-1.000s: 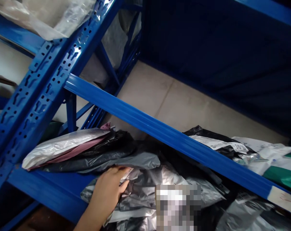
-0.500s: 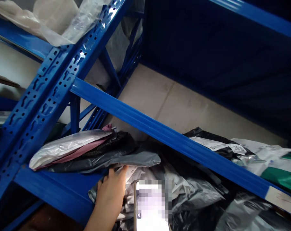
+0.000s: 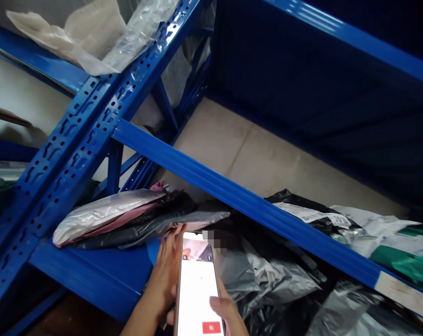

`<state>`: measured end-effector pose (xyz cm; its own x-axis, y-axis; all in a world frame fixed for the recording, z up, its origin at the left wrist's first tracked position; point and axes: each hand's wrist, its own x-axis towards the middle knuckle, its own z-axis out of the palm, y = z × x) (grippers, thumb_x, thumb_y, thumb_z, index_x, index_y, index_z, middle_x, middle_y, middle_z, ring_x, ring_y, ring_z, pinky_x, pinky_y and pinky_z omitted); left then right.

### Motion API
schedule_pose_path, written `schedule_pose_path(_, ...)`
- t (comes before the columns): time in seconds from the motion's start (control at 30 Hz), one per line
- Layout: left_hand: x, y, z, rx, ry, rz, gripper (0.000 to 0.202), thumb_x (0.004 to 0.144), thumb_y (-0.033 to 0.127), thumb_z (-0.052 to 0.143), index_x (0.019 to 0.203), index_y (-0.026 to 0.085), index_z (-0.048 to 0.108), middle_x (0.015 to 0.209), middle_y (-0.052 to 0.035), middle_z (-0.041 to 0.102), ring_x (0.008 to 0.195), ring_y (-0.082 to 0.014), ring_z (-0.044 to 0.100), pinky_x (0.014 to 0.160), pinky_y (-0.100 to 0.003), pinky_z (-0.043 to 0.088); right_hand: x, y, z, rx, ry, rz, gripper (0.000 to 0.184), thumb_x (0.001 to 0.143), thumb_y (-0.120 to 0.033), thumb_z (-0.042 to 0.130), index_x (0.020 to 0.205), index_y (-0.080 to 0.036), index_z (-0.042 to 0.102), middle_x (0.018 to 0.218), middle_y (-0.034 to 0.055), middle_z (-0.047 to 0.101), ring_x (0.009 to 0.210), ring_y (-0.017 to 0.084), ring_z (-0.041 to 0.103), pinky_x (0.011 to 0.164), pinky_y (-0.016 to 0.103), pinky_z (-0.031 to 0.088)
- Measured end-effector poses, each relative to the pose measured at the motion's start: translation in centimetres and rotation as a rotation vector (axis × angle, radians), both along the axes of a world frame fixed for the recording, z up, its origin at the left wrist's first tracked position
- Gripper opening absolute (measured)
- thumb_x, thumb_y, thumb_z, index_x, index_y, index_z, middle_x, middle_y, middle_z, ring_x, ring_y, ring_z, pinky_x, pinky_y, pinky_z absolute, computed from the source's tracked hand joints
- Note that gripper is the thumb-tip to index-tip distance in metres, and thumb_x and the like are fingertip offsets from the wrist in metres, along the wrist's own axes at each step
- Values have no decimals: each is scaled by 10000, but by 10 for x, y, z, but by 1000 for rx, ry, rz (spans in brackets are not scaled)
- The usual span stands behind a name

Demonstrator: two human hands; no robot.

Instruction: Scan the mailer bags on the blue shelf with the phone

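My right hand (image 3: 229, 310) holds a smartphone (image 3: 196, 284) upright, its thumb over the lit screen. The screen shows a camera strip at the top, a white area below and a red button near the bottom. Left of the phone, my left hand (image 3: 165, 261) reaches up with its fingers stretched out. Their tips touch the underside of a dark grey plastic mailer bag (image 3: 137, 233); the phone covers part of this hand. Above that bag lie a white plastic mailer bag (image 3: 109, 207) and a pinkish one (image 3: 123, 219).
Grey and black mailer bags (image 3: 278, 275) fill the shelf to the right. A blue beam (image 3: 211, 182) crosses above them, with labelled black parcels (image 3: 302, 210) and a green-white parcel (image 3: 404, 252) behind it. A perforated blue upright (image 3: 81, 135) stands left; clear plastic wrap (image 3: 137, 37) hangs above.
The phone has moved up and left, next to my left hand, and my right hand has come into view. My left hand's fingers have moved slightly up and right.
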<state>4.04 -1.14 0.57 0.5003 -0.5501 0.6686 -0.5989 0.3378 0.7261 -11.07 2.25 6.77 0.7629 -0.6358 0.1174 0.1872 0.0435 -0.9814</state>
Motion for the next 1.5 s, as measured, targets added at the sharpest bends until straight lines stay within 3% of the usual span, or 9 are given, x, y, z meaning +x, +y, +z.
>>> schedule_pose_path(0.1, 4, -8, -10, -82, -45, -48, 653, 816, 212, 334, 1462, 161, 253, 1554, -120, 253, 1438, -280, 177, 1163, -537, 74, 15, -4, 1, 29, -33, -14, 919, 604, -382, 709, 1386, -161, 279, 983, 159, 726, 926, 379, 686, 563, 457, 608)
schedule_pose_path(0.2, 5, -10, -14, -103, -49, -63, 642, 823, 245, 303, 1456, 145, 271, 1554, -103, 235, 1436, -274, 170, 1174, -492, 69, 22, 0, 2, 55, -90, -51, 1030, 609, -395, 729, 1432, -166, 154, 1061, 160, 697, 985, 356, 666, 577, 419, 612)
schedule_pose_path(0.43, 3, -13, -14, -83, -31, -51, 660, 891, 384, 119, 1412, 37, 329, 1527, -163, 255, 1434, -231, 155, 1178, -431, 40, 23, 5, 3, 3, -90, -131, 800, 661, -355, 748, 1340, -165, 370, 906, 115, 729, 938, 345, 686, 573, 381, 611)
schedule_pose_path(0.6, 0, -10, -11, -96, -2, -56, 671, 898, 386, 122, 1431, 17, 295, 1516, -195, 264, 1425, -291, 175, 1173, -489, 95, 24, 2, 2, 12, -103, -140, 739, 661, -341, 752, 1295, -178, 410, 908, 110, 729, 931, 350, 691, 554, 374, 607)
schedule_pose_path(0.73, 0, -9, -8, -70, 5, -30, 635, 902, 357, 127, 1452, 77, 281, 1515, -166, 300, 1416, -287, 214, 1168, -502, 99, 25, 2, 2, 8, -101, -132, 752, 657, -346, 755, 1290, -169, 391, 883, 113, 729, 925, 353, 692, 529, 363, 602)
schedule_pose_path(0.9, 5, -13, -10, -60, -37, -43, 624, 902, 349, 137, 1434, 60, 290, 1530, -161, 270, 1431, -256, 174, 1168, -490, 105, 25, 3, 3, -24, -96, -102, 809, 671, -353, 732, 1333, -144, 316, 852, 122, 725, 908, 341, 693, 510, 357, 596)
schedule_pose_path(1.1, 7, -18, -16, -96, -28, -67, 610, 883, 292, 163, 1433, 64, 293, 1532, -162, 263, 1434, -257, 167, 1166, -512, 125, 22, 1, 3, -42, -61, -103, 789, 662, -371, 727, 1316, -168, 335, 851, 114, 729, 850, 341, 707, 512, 374, 598)
schedule_pose_path(1.27, 6, -10, -7, -93, 39, -77, 602, 873, 237, 158, 1439, 113, 321, 1544, -105, 273, 1443, -228, 152, 1181, -462, 99, 17, -1, -1, -24, -55, -59, 983, 619, -378, 742, 1402, -164, 187, 901, 133, 729, 778, 347, 720, 489, 398, 593)
schedule_pose_path(1.5, 4, 2, 7, -31, 96, -132, 627, 823, 333, 278, 1416, 156, 379, 1534, -97, 308, 1438, -273, 184, 1171, -507, 97, 8, 0, -3, -32, -81, 62, 973, 607, -265, 686, 1418, -174, 157, 932, 122, 730, 813, 325, 722, 520, 363, 570)
